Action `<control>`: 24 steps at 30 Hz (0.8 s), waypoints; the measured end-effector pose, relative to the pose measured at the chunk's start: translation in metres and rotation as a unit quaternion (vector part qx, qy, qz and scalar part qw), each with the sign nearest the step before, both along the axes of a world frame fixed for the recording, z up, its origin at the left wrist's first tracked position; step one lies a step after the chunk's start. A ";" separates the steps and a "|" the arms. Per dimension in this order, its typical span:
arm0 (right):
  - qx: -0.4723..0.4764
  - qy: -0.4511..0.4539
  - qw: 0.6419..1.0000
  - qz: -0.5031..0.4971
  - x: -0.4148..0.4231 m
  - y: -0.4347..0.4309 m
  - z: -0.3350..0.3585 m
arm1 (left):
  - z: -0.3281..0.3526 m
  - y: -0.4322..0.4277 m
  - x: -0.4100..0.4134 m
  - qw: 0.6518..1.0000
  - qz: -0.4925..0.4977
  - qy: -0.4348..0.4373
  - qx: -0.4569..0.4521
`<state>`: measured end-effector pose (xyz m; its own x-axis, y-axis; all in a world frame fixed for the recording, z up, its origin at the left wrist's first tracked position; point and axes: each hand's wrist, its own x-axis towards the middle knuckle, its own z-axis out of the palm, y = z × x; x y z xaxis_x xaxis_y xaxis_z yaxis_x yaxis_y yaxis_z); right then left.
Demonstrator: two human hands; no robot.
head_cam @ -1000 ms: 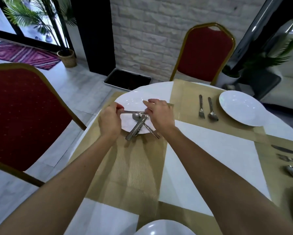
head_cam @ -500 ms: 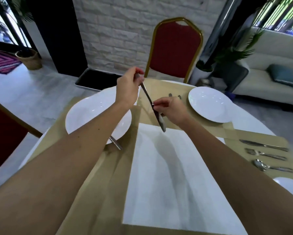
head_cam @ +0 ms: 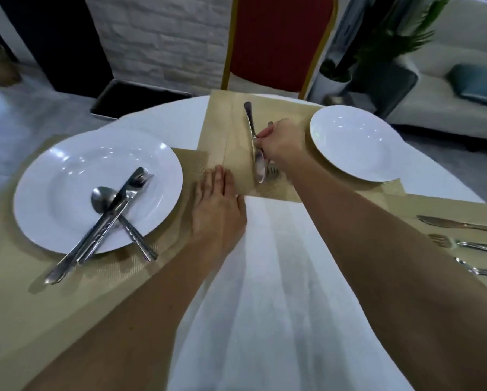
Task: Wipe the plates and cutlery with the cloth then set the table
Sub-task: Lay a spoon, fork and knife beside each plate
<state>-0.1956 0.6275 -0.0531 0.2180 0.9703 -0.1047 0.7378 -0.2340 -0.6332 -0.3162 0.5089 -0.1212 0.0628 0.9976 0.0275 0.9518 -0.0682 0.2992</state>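
The right hand (head_cam: 281, 145) pinches the knife (head_cam: 252, 128) over the far placemat (head_cam: 225, 131), hiding most of a fork (head_cam: 273, 172), tip contact indeterminate, while the left hand (head_cam: 219, 213) rests flat with straight fingers, and the right-edge cutlery (head_cam: 467, 244) is cut off.

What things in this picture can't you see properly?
Head view, the only one:
- The far fork is mostly hidden under the right hand pinching the knife.
- The right-edge cutlery is cut off by the frame and blurred.
- The piled cutlery on the left plate overlaps, so lower pieces are partly covered.
- No cloth shows anywhere.
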 end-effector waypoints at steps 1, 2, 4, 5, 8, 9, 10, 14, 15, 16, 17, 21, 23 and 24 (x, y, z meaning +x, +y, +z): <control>-0.003 -0.018 1.000 -0.006 -0.002 0.004 -0.003 | -0.002 -0.001 -0.003 1.000 -0.006 0.008 0.010; -0.003 -0.034 0.999 -0.013 -0.004 0.009 -0.007 | -0.005 -0.002 -0.005 1.000 -0.012 0.013 0.016; 0.006 -0.059 0.998 -0.022 -0.007 0.015 -0.014 | -0.004 -0.004 -0.007 1.000 -0.022 0.009 0.015; 0.012 -0.070 0.997 -0.026 -0.010 0.016 -0.017 | -0.004 -0.004 -0.008 0.999 -0.025 0.008 0.021; 0.019 -0.130 0.991 -0.022 -0.015 0.015 -0.023 | -0.004 -0.004 -0.007 0.999 -0.020 0.006 0.037; 0.022 -0.145 0.989 -0.021 -0.016 0.013 -0.024 | -0.004 -0.004 -0.007 0.999 -0.018 0.007 0.033; 0.021 -0.149 0.988 -0.024 -0.018 0.011 -0.024 | -0.005 -0.005 -0.008 0.999 -0.017 0.008 0.029; 0.023 -0.173 0.985 -0.018 -0.019 0.003 -0.024 | -0.002 -0.006 -0.008 1.000 -0.018 0.006 0.023; 0.022 -0.175 0.984 -0.011 -0.019 0.001 -0.025 | -0.002 -0.006 -0.007 1.000 -0.020 0.008 0.016; 0.022 -0.178 0.984 -0.006 -0.018 -0.002 -0.024 | -0.002 -0.005 -0.006 1.000 -0.025 0.009 0.003; 0.026 -0.181 0.983 -0.002 -0.018 -0.005 -0.023 | -0.001 -0.005 -0.006 0.999 -0.030 0.010 -0.012; 0.053 -0.153 0.987 0.006 -0.016 -0.024 -0.011 | 0.027 -0.015 -0.011 0.997 -0.070 -0.003 -0.033; 0.059 -0.140 0.988 0.017 -0.021 -0.038 -0.006 | 0.047 -0.030 -0.024 0.994 -0.087 -0.064 0.005; 0.058 -0.127 0.990 0.016 -0.023 -0.044 -0.004 | 0.054 -0.037 -0.035 0.991 -0.081 -0.099 0.028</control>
